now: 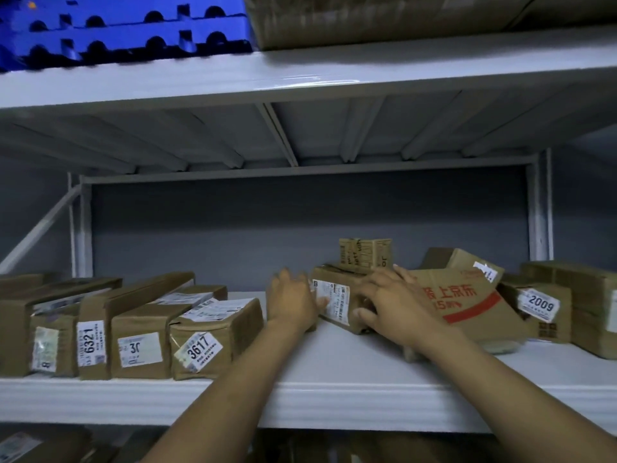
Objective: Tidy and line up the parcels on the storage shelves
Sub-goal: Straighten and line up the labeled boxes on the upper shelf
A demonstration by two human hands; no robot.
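Small box [364,254] atop parcel [337,297] (on shelf [334,362]).

We hold the labelled parcel [337,307] on the white shelf [334,392] with our left hand [292,300] at its left side and our right hand [390,299] spread over its top. A small box [364,253] sits on it. To its left stands a row of numbered parcels [140,329], and just right of it a red-printed carton [474,302].
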